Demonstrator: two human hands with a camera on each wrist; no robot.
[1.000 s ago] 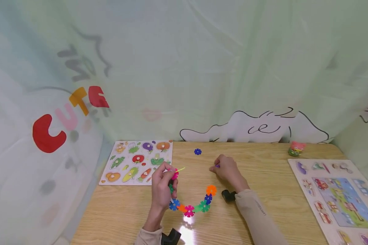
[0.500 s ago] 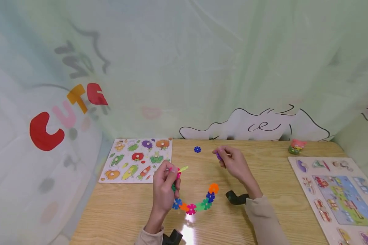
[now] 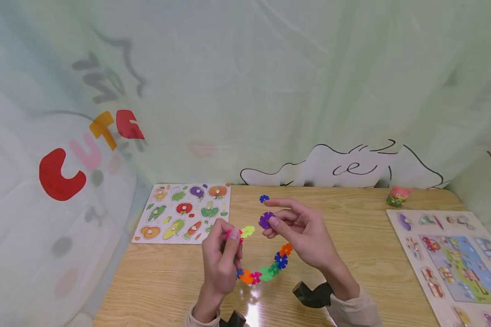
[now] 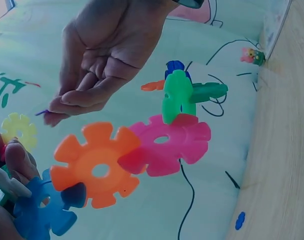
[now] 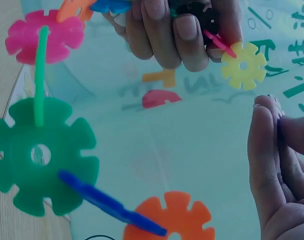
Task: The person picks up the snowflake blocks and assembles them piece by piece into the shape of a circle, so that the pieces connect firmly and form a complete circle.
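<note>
My left hand (image 3: 222,259) grips one end of a chain of interlocked plastic snowflake discs. At that end a yellow disc (image 3: 248,231) sticks out past the thumb, joined to a pink one. From the hand the chain hangs in a curve through blue, orange, pink and green discs to another blue disc (image 3: 281,260) and an orange disc (image 3: 286,249). Between thumb and fingers my right hand (image 3: 307,231) pinches a loose purple disc (image 3: 266,220), a short way right of the yellow one and apart from it. Fingers hide part of the chain inside the left hand.
A single blue disc (image 3: 264,199) lies at the back of the wooden table (image 3: 352,227). The vegetable puzzle board (image 3: 167,225) is at the left, another picture puzzle board (image 3: 466,268) at the right. Near the back right stands a small pink and green figurine (image 3: 398,196).
My right hand has lifted the purple disc off the table and carried it left, toward the yellow disc. The left hand keeps its grip; the yellow disc now turns its face more to the head view.
</note>
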